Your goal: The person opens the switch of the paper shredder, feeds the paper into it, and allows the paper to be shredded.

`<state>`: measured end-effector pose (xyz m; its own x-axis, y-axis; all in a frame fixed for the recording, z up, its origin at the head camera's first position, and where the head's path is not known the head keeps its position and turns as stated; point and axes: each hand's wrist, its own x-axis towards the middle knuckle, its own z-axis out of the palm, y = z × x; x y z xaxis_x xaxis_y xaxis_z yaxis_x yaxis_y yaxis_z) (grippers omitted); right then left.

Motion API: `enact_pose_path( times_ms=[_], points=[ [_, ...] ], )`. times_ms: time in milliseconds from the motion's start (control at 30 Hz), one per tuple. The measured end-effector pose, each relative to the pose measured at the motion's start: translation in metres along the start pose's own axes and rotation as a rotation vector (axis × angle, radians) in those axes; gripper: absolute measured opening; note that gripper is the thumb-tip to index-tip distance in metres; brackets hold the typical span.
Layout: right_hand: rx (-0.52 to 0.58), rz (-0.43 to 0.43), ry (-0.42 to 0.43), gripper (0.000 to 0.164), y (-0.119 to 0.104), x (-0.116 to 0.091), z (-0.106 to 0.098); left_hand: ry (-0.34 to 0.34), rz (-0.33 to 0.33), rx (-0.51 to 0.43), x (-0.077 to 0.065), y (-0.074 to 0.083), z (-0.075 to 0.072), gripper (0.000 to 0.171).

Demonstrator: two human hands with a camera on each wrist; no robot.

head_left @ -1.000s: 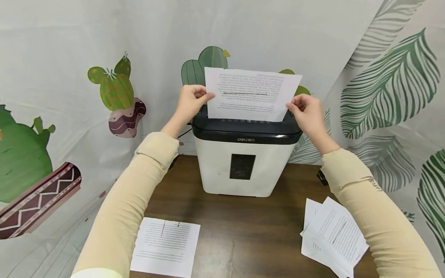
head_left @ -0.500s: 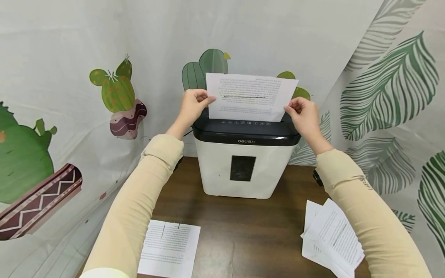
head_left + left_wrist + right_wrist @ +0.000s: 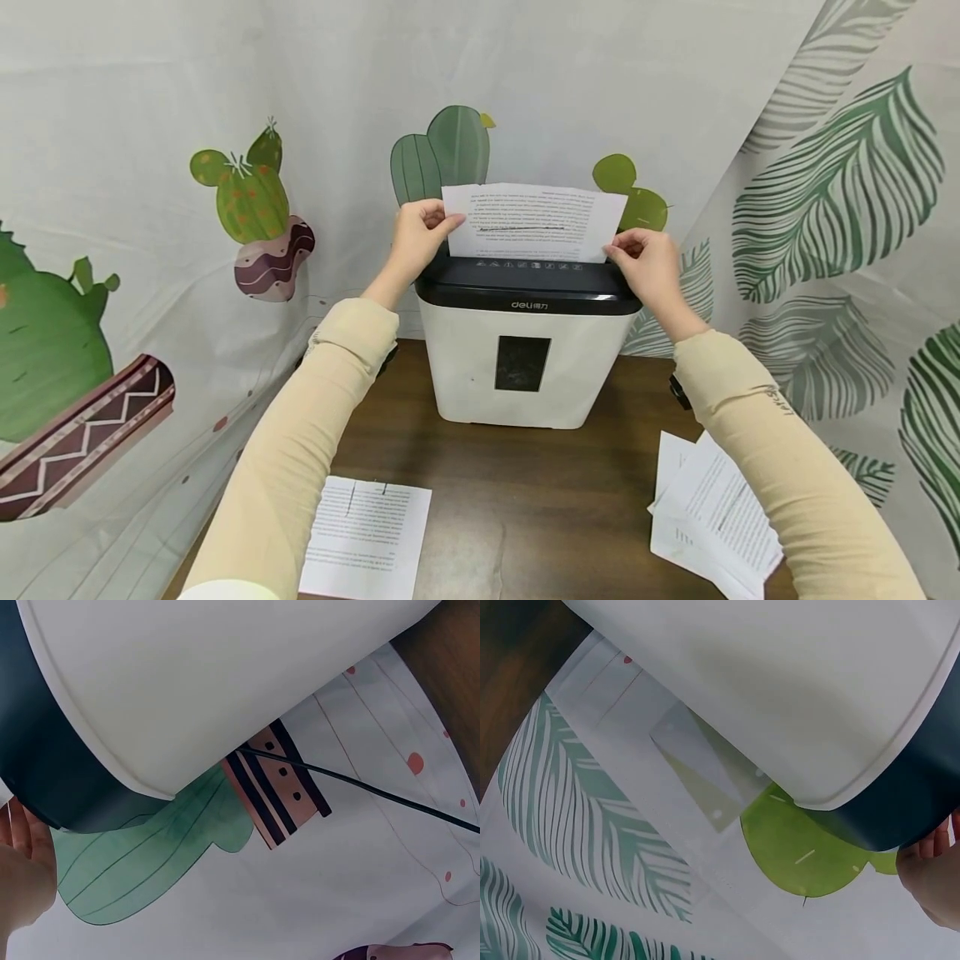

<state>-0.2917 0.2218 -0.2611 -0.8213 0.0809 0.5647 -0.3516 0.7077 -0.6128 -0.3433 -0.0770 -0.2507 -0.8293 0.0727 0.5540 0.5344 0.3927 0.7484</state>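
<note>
A printed sheet of paper [image 3: 534, 218] with a black line across its text stands upright in the slot of a paper shredder [image 3: 480, 358]. The shredder has a white body and a dark top; its lower part hides the sheet's bottom edge. My left hand [image 3: 420, 237] pinches the sheet's left edge between thumb and fingers. At the right edge, low and close over the shredder's top, my right hand [image 3: 647, 262] pinches the paper too. Each wrist view catches only part of a hand, the left hand [image 3: 26, 862] and the right hand [image 3: 934, 877], beside the dark top.
One printed sheet [image 3: 367, 537] lies on the brown wooden table [image 3: 480, 500] at front left, partly under the left sleeve. Several overlapping papers [image 3: 712, 517] lie at front right. A black cord [image 3: 360, 784] runs behind the shredder. A patterned curtain [image 3: 337, 83] hangs behind.
The sheet has sunk lower into the shredder, and less of it shows above the slot. Both hands still pinch it; the right hand has moved down and inward, the left slightly down.
</note>
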Motion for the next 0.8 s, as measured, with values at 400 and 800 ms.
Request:
enact_pose_path(
  times_ms=[400, 800],
  points=[
    [0.076, 0.029, 0.086, 0.015, -0.0053, 0.0055, 0.0042, -0.028, -0.018, 0.003, -0.0017, 0.0004, 0.0032, 0.020],
    [0.013, 0.025, 0.050, 0.016, -0.0006, 0.0015, 0.0048, -0.060, -0.051, 0.041, -0.0046, -0.0028, 0.0051, 0.020]
  ],
)
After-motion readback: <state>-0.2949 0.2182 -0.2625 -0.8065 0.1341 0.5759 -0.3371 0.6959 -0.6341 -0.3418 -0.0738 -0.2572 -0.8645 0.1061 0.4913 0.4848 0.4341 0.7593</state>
